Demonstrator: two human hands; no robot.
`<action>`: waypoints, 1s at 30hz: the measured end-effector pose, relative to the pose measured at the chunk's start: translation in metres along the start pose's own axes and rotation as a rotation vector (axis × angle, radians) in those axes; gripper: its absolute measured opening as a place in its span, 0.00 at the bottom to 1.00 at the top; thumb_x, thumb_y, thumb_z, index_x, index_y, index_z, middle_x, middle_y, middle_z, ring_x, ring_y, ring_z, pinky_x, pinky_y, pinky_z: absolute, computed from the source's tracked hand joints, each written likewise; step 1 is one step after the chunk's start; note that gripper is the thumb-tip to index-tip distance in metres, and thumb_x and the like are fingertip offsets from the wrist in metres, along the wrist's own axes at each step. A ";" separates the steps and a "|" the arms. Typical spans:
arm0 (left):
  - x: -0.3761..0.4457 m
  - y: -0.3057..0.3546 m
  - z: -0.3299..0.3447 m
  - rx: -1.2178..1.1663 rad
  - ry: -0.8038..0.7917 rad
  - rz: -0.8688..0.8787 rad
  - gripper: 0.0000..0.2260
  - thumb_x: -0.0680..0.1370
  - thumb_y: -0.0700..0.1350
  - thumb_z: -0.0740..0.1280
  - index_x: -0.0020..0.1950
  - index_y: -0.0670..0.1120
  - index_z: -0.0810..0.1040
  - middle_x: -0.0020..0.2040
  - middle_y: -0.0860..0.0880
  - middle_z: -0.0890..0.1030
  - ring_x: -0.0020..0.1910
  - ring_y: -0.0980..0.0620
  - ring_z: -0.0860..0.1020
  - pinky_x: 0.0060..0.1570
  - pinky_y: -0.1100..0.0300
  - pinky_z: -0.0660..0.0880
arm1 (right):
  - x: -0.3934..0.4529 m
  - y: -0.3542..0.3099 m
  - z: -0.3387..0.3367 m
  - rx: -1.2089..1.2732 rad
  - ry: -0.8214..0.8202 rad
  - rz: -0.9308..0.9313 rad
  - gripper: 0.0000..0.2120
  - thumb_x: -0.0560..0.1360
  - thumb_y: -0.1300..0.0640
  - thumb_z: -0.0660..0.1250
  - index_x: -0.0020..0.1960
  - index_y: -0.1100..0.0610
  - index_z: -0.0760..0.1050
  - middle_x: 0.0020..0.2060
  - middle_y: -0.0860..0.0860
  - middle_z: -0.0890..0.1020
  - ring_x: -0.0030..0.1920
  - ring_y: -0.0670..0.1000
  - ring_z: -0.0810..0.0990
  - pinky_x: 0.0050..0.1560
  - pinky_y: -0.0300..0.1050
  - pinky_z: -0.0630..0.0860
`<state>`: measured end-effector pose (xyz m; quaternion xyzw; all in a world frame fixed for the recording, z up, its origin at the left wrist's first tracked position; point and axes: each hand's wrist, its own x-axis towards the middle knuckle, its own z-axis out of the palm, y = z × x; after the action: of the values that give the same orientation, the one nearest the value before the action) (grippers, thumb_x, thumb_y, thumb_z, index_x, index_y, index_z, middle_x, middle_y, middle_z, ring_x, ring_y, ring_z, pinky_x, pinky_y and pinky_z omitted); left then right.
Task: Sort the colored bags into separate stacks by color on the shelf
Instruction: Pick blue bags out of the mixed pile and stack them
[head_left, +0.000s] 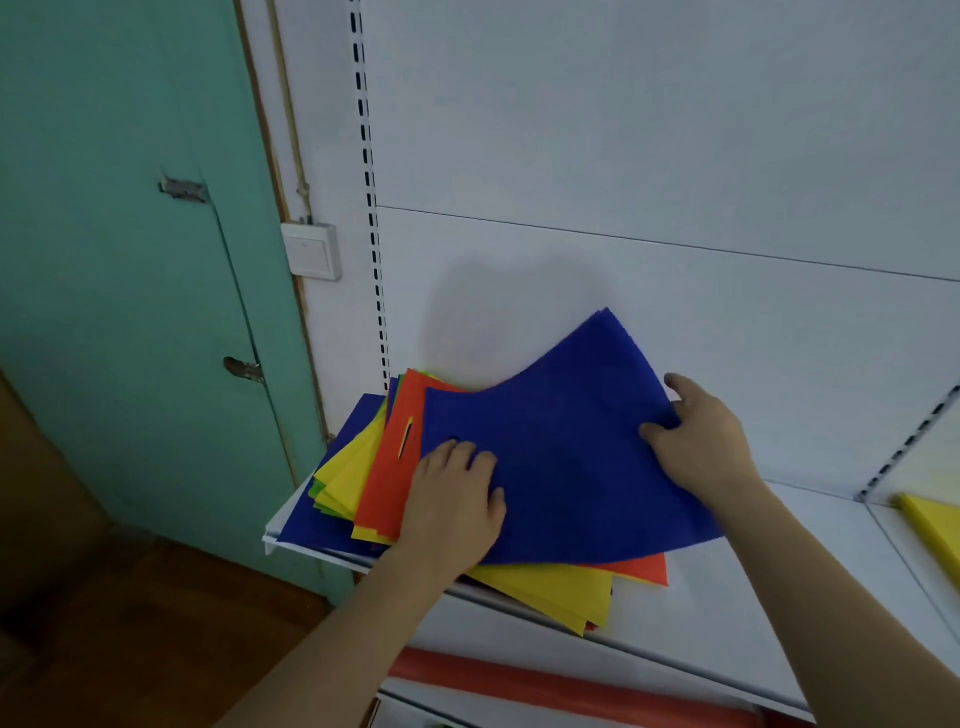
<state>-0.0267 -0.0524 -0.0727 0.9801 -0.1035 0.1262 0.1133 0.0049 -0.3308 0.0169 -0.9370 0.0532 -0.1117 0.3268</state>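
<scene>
I see the shelf (701, 644) running from the lower centre of the frame out to the right, its front edge slanting down toward the lower right. The mixed pile (358, 483) of bags sits at the shelf's left end, close to the slotted upright (371, 208) and hard against the left edge; several bags overhang the front edge at the bottom centre. To the right of the pile the shelf is bare white up to a second slotted bracket at the right of the frame, so that is the open room I have.

My right hand (701, 441) grips the top blue bag (561, 441) at its right edge, thumb on top and fingers curled under, and the bag's far corner is lifted, curving up toward the back panel. My left hand (457, 499) lies flat on the blue bag's near left part, fingers straight and slightly spread, pressing it down on the pile.

Under the blue bag I can see an orange bag (389, 467) with a slot handle, yellow bags (556, 587) fanned out below and to the left, slivers of green, and another blue bag (311, 525) at the bottom. A yellow stack (935, 525) rests at the far right edge of the frame, past the bracket, well apart from the pile.
</scene>
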 end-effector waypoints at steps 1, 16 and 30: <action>0.003 -0.005 -0.004 0.003 0.049 -0.048 0.23 0.83 0.55 0.60 0.77 0.50 0.69 0.75 0.48 0.71 0.76 0.46 0.66 0.76 0.50 0.63 | -0.002 0.003 -0.003 0.038 0.061 -0.039 0.31 0.78 0.57 0.69 0.79 0.47 0.67 0.57 0.45 0.85 0.53 0.52 0.81 0.53 0.49 0.75; 0.056 0.002 -0.051 -1.177 0.395 -0.369 0.11 0.80 0.46 0.65 0.57 0.61 0.81 0.54 0.58 0.86 0.54 0.56 0.84 0.56 0.44 0.82 | -0.032 0.035 -0.021 0.595 0.437 -0.097 0.06 0.77 0.46 0.69 0.52 0.37 0.74 0.47 0.38 0.83 0.45 0.41 0.82 0.41 0.44 0.75; 0.044 0.021 -0.024 -0.990 0.330 -0.315 0.11 0.88 0.47 0.58 0.50 0.55 0.78 0.45 0.58 0.83 0.34 0.55 0.76 0.35 0.57 0.72 | -0.060 0.071 -0.008 0.537 0.494 0.066 0.19 0.79 0.55 0.69 0.61 0.36 0.66 0.48 0.36 0.84 0.44 0.41 0.83 0.40 0.46 0.77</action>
<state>0.0046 -0.0737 -0.0340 0.7804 0.0168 0.1961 0.5935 -0.0573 -0.3805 -0.0316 -0.7603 0.1293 -0.3342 0.5418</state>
